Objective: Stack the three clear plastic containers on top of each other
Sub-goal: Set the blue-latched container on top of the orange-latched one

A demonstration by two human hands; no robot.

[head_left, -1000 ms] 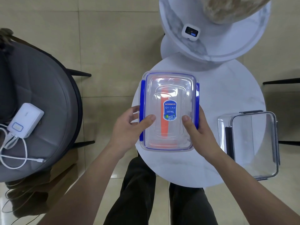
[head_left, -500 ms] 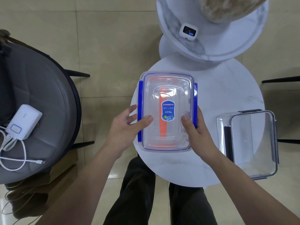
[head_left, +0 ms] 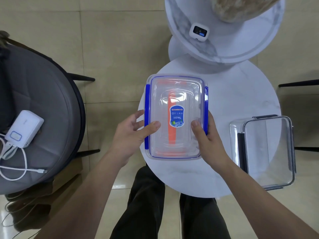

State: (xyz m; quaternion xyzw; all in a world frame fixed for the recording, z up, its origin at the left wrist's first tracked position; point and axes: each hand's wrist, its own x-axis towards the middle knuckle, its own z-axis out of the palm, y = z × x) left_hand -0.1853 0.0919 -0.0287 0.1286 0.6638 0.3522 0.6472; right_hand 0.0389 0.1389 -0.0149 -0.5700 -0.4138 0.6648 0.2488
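Round white marble table (head_left: pixel 241 104) carries the blue-latched clear container (head_left: pixel 176 116), gripped at its sides by left hand (head_left: pixel 133 133) and right hand (head_left: pixel 207 140), orange-trimmed container beneath largely obscured, black-latched container (head_left: pixel 265 150) apart rightward.

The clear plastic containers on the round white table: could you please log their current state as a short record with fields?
held container: clear plastic container with blue latches, an orange-trimmed one visible beneath it
left hand: thumb on lid, grip on left side
right hand: thumb on lid, grip on right side
apart: clear plastic container with dark grey latches, at the table's right edge
surface: round white marble-look table
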